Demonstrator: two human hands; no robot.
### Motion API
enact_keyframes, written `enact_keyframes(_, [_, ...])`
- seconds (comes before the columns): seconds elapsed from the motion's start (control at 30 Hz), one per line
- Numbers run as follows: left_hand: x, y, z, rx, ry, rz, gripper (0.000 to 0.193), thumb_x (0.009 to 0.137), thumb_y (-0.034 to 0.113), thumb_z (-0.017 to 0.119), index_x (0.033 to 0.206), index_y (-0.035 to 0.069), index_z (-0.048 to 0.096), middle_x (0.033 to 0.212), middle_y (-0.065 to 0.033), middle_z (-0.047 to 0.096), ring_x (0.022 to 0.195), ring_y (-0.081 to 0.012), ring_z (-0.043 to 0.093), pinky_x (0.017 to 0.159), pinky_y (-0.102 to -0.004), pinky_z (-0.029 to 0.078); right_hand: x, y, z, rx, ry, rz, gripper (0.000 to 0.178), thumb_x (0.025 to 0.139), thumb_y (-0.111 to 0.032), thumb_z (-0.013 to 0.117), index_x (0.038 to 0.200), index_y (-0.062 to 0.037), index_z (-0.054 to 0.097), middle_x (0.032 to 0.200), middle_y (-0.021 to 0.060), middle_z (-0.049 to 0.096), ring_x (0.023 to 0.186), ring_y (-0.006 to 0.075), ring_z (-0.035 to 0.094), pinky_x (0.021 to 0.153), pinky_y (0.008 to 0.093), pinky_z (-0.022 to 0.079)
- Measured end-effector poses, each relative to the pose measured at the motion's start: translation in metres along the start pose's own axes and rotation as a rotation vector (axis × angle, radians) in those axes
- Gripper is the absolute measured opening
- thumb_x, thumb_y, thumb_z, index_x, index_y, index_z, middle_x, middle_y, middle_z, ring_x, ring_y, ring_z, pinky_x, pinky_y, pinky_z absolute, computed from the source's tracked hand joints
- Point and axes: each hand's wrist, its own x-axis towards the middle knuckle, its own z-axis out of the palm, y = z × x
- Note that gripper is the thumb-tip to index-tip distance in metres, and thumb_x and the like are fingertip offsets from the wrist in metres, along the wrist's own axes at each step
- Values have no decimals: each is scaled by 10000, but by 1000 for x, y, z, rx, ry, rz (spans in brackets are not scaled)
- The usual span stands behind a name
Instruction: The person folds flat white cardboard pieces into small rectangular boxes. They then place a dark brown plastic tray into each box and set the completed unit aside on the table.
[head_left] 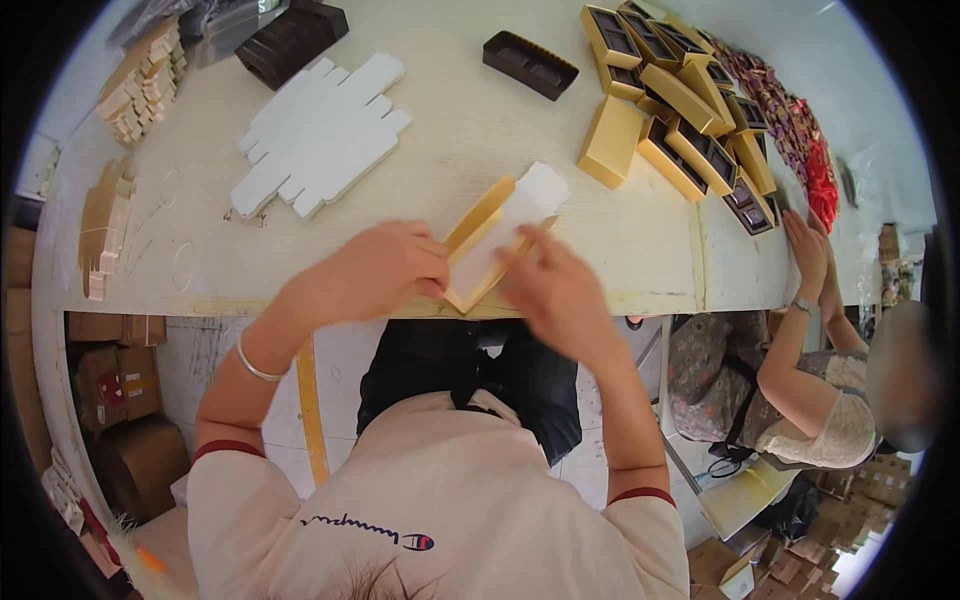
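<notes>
A partly folded carton (495, 230), white inside with gold outer walls, lies at the table's near edge, its white end flap pointing away from me. My left hand (400, 262) pinches its left wall close to the near corner. At the right wall is my right hand (555, 290), its fingers smeared by motion, so I cannot tell whether they grip the wall. Beyond my left hand lies a stack of flat white carton blanks (318, 135). An unfilled dark plastic tray (530, 65) sits at the far middle.
Gold boxes with dark trays (690, 110) are piled at the far right. Black stacked trays (292, 42) and bundled gold blanks (142, 85) stand far left; more blanks (105, 225) lie below. A co-worker's hands (808, 245) rest by red wrapped material (820, 185) at the right.
</notes>
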Motion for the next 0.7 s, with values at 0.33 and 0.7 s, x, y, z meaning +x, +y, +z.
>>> enact_keyframes(0.33, [-2,27,42,223,321,-64,352,651,151,769,955,82,606,1072,-30,574,905,-239,550,813,-398,452,-12,-41,5,341,40,117,256,756,8,662,1008,-21,628,896,139,612,781,299,609,661,391,491])
enact_keyframes(0.7, [-2,4,30,-11,245,62,327,619,185,824,837,94,597,1075,-24,580,950,-271,537,805,-391,472,-15,8,1,103,-112,-221,212,727,-98,715,919,-63,632,873,77,546,835,262,559,752,355,458])
